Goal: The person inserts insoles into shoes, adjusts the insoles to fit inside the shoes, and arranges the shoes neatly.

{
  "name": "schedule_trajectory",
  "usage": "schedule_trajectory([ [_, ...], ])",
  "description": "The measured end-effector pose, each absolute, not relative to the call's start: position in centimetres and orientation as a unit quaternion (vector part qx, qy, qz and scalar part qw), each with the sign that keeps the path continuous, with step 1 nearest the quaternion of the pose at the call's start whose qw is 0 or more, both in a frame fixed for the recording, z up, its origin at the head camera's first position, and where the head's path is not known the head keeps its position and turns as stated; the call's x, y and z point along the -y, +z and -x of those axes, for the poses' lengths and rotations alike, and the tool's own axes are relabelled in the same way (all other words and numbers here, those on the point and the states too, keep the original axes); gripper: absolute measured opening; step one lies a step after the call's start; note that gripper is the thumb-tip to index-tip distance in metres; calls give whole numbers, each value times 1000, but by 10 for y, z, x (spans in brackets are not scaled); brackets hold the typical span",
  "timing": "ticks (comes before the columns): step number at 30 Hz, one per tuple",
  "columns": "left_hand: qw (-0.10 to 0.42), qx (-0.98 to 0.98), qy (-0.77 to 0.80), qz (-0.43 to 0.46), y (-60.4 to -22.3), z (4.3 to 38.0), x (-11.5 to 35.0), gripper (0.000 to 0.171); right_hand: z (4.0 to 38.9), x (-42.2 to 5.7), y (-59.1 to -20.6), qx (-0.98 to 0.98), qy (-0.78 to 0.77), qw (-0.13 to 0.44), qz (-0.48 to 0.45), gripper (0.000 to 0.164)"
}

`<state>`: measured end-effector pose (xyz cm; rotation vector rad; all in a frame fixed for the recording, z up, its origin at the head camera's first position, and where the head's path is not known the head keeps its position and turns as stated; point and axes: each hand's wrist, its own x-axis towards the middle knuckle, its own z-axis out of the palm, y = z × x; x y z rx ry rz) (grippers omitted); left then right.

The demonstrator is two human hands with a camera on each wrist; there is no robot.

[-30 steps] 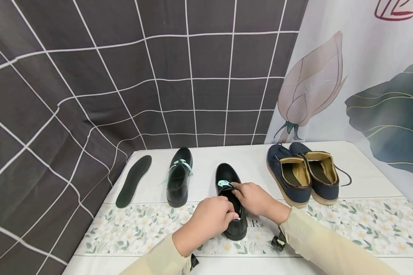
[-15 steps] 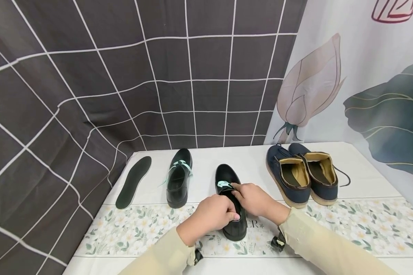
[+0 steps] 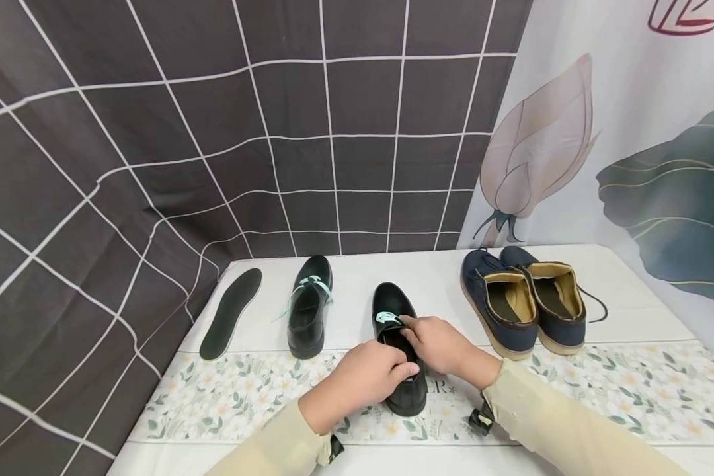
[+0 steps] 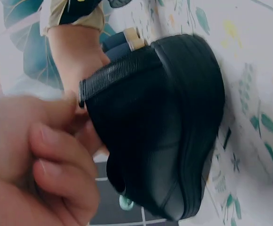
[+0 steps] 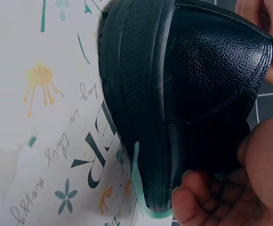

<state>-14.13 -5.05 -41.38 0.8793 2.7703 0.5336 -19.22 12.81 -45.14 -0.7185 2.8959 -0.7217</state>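
A black lace-up shoe (image 3: 407, 401) with mint-green laces stands on the table, toe away from me. My right hand (image 3: 442, 344) grips its right side near the laces, thumb at the opening and fingers along the outside. My left hand (image 3: 365, 373) is over the opening towards the heel, its thumb lying across the gap. In the left wrist view, that hand's curled fingers (image 4: 63, 155) are beside the heel collar; I cannot tell whether it pinches something inside. The right wrist view shows the right fingers (image 5: 188, 197) low against the black shoe's side.
The matching black shoe (image 3: 307, 334) stands to the left, with a dark insole (image 3: 231, 314) lying beyond it. Two navy shoes (image 3: 514, 334) with tan lining stand at the right, one lace trailing. A dark grid-patterned cloth (image 3: 357, 158) hangs behind the flower-printed table cover (image 3: 226, 403).
My left thumb has shifted from pointing down into the shoe to lying across its opening. The right hand keeps its grip, and the shoe stays in place.
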Motion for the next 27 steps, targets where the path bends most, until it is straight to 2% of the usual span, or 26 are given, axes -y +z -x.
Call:
schedule_trajectory([
  [7,123,-920,111,-356,-412,140,52,36,193,-129,-451,-943,-234,34,235,40],
  [13,140,-929,60,-337,-415,138,46,37,192,-128,-452,-943,-235,33,234,38],
  [19,133,-929,66,-340,-418,137,42,50,192,-128,-451,-942,-235,33,236,40],
  [22,131,-928,74,-341,-419,135,42,48,192,-129,-451,-941,-238,33,238,39],
  [27,131,-927,78,-344,-425,132,46,33,192,-129,-453,-940,-243,31,235,37],
])
